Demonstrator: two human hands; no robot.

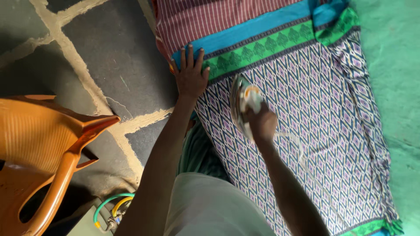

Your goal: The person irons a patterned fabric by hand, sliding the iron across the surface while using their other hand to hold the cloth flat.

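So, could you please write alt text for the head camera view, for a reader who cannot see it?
A person's right hand holds an iron on a patterned cloth, while the left hand lies flat at the cloth's edge. An orange plastic chair stands on the stone floor at the left.

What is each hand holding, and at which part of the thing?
The right hand grips the iron by its handle, on the patterned cloth. The left hand holds nothing; it lies flat on the cloth's edge.
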